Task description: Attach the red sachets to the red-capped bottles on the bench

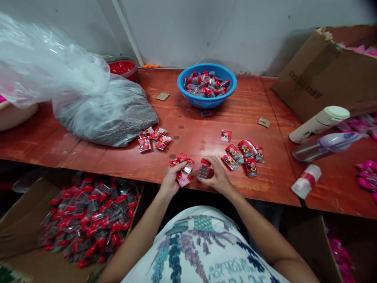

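My left hand (170, 180) is closed around a bunch of red printed wrappers (183, 160) over the front edge of the table. Just right of it, my right hand (220, 176) grips a small see-through container (203, 170) with a red top and dark, dotted contents, between thumb and fingers. The two hands are close together but apart. Beyond my right hand lies a group of red-and-grey packets (246, 148), with a single red packet (226, 135) farther back. Several red packets (145, 144) lie beyond my left hand.
A blue basin (184, 92) at the back holds red-capped containers. Left of it sits a large plastic bag (118, 114) of dark material. Below the table, a carton (22, 212) holds more red-capped containers. Bottles (309, 148) and a cardboard box (318, 74) stand at right.
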`<state>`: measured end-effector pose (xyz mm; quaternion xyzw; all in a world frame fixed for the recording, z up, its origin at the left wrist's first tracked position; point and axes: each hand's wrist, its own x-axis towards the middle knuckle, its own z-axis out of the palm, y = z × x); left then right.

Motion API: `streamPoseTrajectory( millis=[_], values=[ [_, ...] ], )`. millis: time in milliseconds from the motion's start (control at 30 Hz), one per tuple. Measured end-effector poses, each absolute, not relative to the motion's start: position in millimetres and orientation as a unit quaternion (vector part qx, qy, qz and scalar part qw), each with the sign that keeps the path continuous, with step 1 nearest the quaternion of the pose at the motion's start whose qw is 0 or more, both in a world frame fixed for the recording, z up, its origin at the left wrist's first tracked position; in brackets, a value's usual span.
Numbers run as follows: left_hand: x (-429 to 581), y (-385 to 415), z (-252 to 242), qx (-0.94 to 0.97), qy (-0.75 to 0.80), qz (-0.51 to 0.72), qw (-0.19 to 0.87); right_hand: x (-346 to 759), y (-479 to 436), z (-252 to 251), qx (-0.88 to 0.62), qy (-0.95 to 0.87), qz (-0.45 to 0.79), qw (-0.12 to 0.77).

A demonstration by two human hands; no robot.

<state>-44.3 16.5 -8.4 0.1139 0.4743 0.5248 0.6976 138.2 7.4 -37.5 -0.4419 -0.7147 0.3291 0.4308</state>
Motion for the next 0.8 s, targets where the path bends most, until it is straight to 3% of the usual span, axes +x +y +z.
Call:
streamPoseTrajectory(
  millis=[300, 567, 800],
  values=[
    [-31.4, 6.1, -4.6, 0.134, 0.465, 0.468, 0.74, 141.8, 1.2, -35.4, -0.403, -0.706, 0.427, 0.396],
    [-16.9, -4.9, -1.0, 0.199, 0.472, 0.495, 0.701, 138.0, 1.9, -27.9, -0.433, -0.744, 0.353, 0.366],
    [-17.6, -3.5, 3.7, 0.184, 0.486, 0.487, 0.702, 136.8, -2.7, -26.9, -0.434, -0.759, 0.278, 0.399]
  ],
)
